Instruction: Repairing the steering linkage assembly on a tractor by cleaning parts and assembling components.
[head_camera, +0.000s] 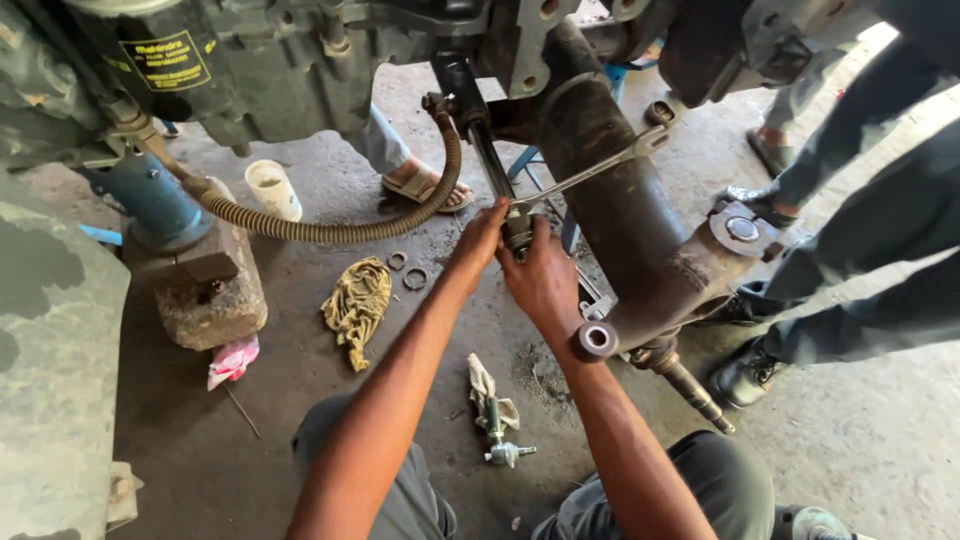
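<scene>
Both my hands reach up under a vehicle to a black steering cylinder rod (478, 130). My left hand (478, 240) pinches the lower end of the rod at its fitting. My right hand (540, 280) grips the fitting (518, 232) and the ring end of a long silver spanner (590, 175), which slants up to the right across the dark axle beam (610, 210). A corrugated hose (330, 232) curves from the left to the top of the cylinder.
On the concrete floor lie a yellow rag (358, 305), two metal rings (408, 270), a rag with a small metal fitting (497, 420) and a pink wrapper (232, 360). A blue jack (150, 200) stands on a stone block (215, 300). Other people's legs and feet (860, 210) stand right; a sandalled foot (420, 185) behind.
</scene>
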